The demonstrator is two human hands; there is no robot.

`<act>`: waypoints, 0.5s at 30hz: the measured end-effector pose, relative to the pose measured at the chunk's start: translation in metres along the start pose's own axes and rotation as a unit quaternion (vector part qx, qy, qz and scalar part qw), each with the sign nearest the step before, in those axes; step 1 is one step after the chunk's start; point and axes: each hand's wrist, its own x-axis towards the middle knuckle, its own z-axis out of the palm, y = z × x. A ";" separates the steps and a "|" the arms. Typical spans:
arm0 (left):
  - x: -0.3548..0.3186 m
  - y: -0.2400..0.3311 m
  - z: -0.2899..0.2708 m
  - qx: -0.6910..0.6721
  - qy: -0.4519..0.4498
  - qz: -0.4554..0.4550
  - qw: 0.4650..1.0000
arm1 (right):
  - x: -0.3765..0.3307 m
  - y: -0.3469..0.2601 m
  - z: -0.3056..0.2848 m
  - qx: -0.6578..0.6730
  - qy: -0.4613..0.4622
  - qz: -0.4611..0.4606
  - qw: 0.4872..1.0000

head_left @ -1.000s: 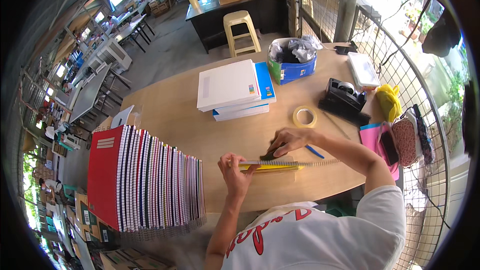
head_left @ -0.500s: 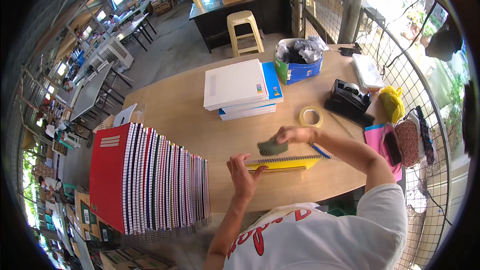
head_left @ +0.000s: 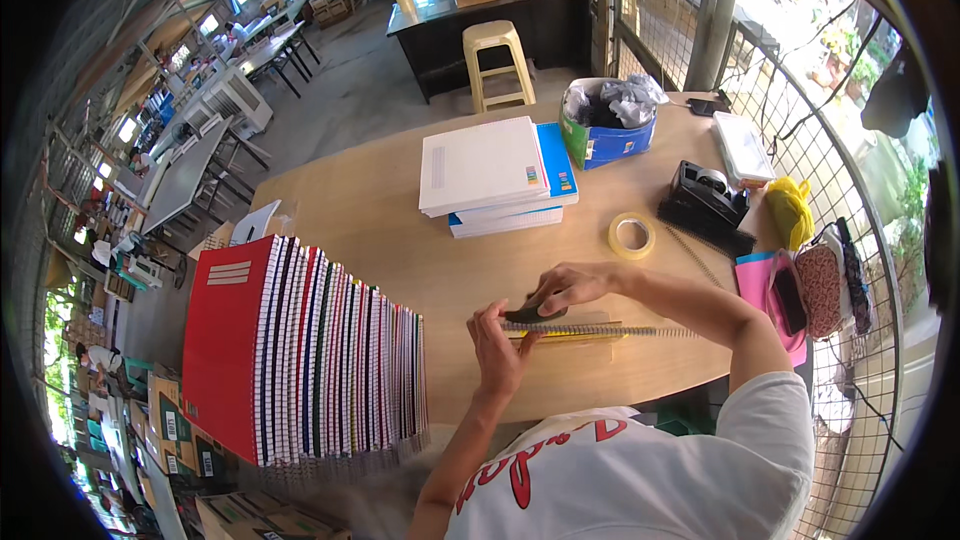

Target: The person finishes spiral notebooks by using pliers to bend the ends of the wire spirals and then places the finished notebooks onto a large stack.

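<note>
The left hand [head_left: 497,340] is standing upright at the near edge of the table [head_left: 360,230], fingers clasped on the left end of a yellow spiral-bound notebook [head_left: 580,333] that is lying flat on the wood. The right hand [head_left: 570,288], just at two o'clock of the left one, is curling down and pinching a small dark object [head_left: 530,315] against the notebook's wire spine; what that object is I cannot tell. The notebook is stretching out toward three o'clock from both hands.

At nine o'clock of the hands, a long row of spiral notebooks [head_left: 310,360] is standing on edge, a red cover facing outward. At twelve o'clock, a stack of white and blue books [head_left: 495,172] is resting flat. A roll of clear tape [head_left: 631,236] is lying at one o'clock, with a black tape dispenser [head_left: 705,202] just beyond it and a blue box [head_left: 610,125] of crumpled material sitting farther off.
</note>
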 end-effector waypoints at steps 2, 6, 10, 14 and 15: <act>-0.004 -0.010 -0.005 -0.006 0.002 -0.005 1.000 | -0.001 -0.004 -0.001 0.053 0.026 -0.002 0.998; -0.023 -0.062 -0.011 -0.382 0.043 -0.198 0.902 | 0.005 -0.017 -0.001 0.155 0.015 -0.040 0.987; -0.019 -0.065 -0.014 -0.377 0.011 -0.194 0.906 | -0.001 -0.027 -0.011 0.231 0.039 -0.033 0.972; -0.015 -0.068 -0.016 -0.407 0.003 -0.205 0.890 | 0.006 -0.032 -0.007 0.055 0.051 -0.039 0.996; -0.014 -0.069 -0.016 -0.401 -0.005 -0.204 0.893 | 0.003 -0.035 -0.011 0.028 0.036 0.028 0.999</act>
